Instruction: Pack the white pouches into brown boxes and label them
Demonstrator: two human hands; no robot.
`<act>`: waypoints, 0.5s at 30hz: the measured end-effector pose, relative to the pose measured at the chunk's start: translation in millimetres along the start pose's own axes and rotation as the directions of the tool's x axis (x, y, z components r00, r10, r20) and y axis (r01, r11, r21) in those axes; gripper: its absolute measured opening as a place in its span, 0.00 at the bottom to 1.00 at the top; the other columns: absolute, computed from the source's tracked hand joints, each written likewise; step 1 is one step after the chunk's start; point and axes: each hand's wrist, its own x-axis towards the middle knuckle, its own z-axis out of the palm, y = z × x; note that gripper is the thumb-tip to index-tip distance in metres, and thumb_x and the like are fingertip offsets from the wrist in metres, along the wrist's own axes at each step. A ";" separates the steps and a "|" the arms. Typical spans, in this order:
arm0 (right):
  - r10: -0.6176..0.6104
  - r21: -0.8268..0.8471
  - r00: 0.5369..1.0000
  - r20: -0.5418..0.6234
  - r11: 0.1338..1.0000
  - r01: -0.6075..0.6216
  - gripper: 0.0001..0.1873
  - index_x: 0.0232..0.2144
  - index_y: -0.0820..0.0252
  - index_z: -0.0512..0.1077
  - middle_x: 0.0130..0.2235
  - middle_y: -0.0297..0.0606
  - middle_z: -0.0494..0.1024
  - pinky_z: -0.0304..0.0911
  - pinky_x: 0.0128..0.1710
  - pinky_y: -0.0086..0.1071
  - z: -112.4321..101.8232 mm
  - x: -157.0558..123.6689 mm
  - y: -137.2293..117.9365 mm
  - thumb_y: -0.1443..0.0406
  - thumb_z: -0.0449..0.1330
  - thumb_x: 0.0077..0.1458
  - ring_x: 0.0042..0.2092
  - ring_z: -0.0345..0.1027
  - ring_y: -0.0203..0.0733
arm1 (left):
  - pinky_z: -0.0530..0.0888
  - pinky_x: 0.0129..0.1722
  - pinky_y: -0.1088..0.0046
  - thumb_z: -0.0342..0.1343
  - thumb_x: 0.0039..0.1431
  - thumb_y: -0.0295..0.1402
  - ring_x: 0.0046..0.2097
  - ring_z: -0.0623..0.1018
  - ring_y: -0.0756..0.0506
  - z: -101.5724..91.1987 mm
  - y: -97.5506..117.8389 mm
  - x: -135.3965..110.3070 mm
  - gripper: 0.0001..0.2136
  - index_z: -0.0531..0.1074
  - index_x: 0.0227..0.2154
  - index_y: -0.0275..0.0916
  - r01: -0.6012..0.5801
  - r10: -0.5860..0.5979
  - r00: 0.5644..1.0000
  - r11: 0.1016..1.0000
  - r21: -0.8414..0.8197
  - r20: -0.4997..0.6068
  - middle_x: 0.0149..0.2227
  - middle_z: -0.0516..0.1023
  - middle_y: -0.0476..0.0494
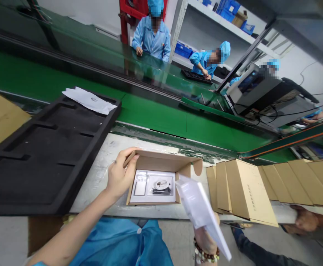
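Note:
An open cardboard box stands on the work surface in front of me, its lid raised at the back. My left hand pinches the box's left edge flap between thumb and fingers. Inside lies a white insert with a small whitish rectangular item at its left. A coiled white cable and a black strip-like piece sit at its right. To the right of the box, my right hand grips a white plastic tray, tilted and blurred; the tray hides most of the fingers.
Several closed cardboard boxes lean in a row at the right. A black foam tray with a white paper bag on it lies left. A green conveyor belt runs behind; co-workers sit across it. Another person's hand is at far right.

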 end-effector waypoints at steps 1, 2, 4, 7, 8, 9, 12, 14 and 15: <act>-0.022 0.046 0.999 0.029 0.999 0.021 0.18 0.33 0.43 0.77 0.22 0.33 0.72 0.65 0.28 0.39 3.5 3.3 -5.1 0.44 0.54 0.61 0.26 0.66 0.44 | 0.76 0.48 0.71 0.54 0.66 0.32 0.47 0.79 0.45 0.6 -1.6 5.4 0.10 0.71 0.48 0.42 0.006 -0.006 1.000 1.000 0.024 0.003 0.46 0.79 0.47; -0.047 0.079 0.996 0.072 0.996 0.041 0.14 0.31 0.44 0.78 0.22 0.33 0.72 0.65 0.28 0.39 7.7 7.3 -10.6 0.47 0.58 0.60 0.26 0.66 0.43 | 0.76 0.47 0.71 0.54 0.66 0.33 0.47 0.79 0.45 1.4 -2.7 10.0 0.10 0.71 0.48 0.41 0.013 -0.013 1.000 0.999 0.036 0.011 0.46 0.79 0.47; -0.083 0.075 0.977 0.197 0.995 0.070 0.06 0.35 0.45 0.79 0.27 0.34 0.77 0.67 0.33 0.41 18.5 16.4 -20.6 0.58 0.62 0.62 0.31 0.70 0.44 | 0.75 0.47 0.71 0.53 0.66 0.34 0.47 0.79 0.44 3.0 -3.5 16.3 0.11 0.71 0.49 0.41 0.023 -0.025 0.999 0.999 0.042 0.036 0.46 0.78 0.46; -0.099 -0.050 0.911 0.401 0.990 0.130 0.13 0.45 0.48 0.78 0.37 0.37 0.81 0.67 0.40 0.42 40.6 27.4 -27.1 0.70 0.59 0.63 0.39 0.73 0.45 | 0.75 0.47 0.70 0.52 0.66 0.34 0.47 0.78 0.44 4.2 -4.0 19.9 0.11 0.71 0.49 0.41 0.029 -0.032 0.997 0.999 0.041 0.070 0.46 0.77 0.46; -0.102 -0.102 0.891 0.443 0.981 0.163 0.15 0.46 0.48 0.77 0.38 0.36 0.81 0.67 0.41 0.41 48.7 29.0 -26.0 0.72 0.58 0.63 0.40 0.73 0.44 | 0.75 0.47 0.71 0.52 0.66 0.34 0.47 0.78 0.44 4.1 -4.3 20.3 0.11 0.70 0.50 0.41 0.028 -0.030 0.997 0.999 0.034 0.077 0.47 0.77 0.45; -0.103 -0.163 0.875 0.473 0.966 0.201 0.15 0.46 0.49 0.77 0.38 0.36 0.81 0.66 0.41 0.41 56.6 29.4 -23.5 0.72 0.57 0.63 0.41 0.72 0.44 | 0.74 0.48 0.71 0.52 0.67 0.34 0.47 0.78 0.45 3.7 -4.6 20.4 0.11 0.70 0.50 0.41 0.025 -0.027 0.996 0.999 0.023 0.081 0.47 0.77 0.45; -0.091 -0.340 0.857 0.507 0.892 0.296 0.16 0.47 0.52 0.75 0.40 0.36 0.80 0.64 0.40 0.40 74.0 25.1 -12.4 0.74 0.55 0.64 0.41 0.71 0.45 | 0.74 0.47 0.73 0.51 0.67 0.34 0.48 0.78 0.45 0.4 -5.4 20.6 0.11 0.69 0.51 0.41 0.016 -0.014 0.994 1.000 -0.022 0.104 0.47 0.77 0.45; -0.072 -0.394 0.850 0.522 0.863 0.315 0.16 0.46 0.53 0.75 0.40 0.37 0.80 0.63 0.40 0.39 78.3 20.9 -6.9 0.74 0.54 0.63 0.41 0.70 0.45 | 0.75 0.47 0.73 0.51 0.68 0.33 0.47 0.78 0.46 -2.4 -5.4 21.1 0.11 0.69 0.51 0.41 0.012 -0.005 0.991 0.999 -0.047 0.136 0.47 0.78 0.45; -0.064 -0.398 0.845 0.530 0.862 0.315 0.16 0.46 0.52 0.75 0.40 0.37 0.80 0.63 0.39 0.39 78.7 19.2 -5.5 0.75 0.55 0.63 0.41 0.70 0.45 | 0.75 0.47 0.73 0.50 0.68 0.33 0.48 0.78 0.46 -3.5 -5.5 21.5 0.11 0.69 0.51 0.41 0.008 0.001 0.988 0.998 -0.058 0.155 0.47 0.78 0.45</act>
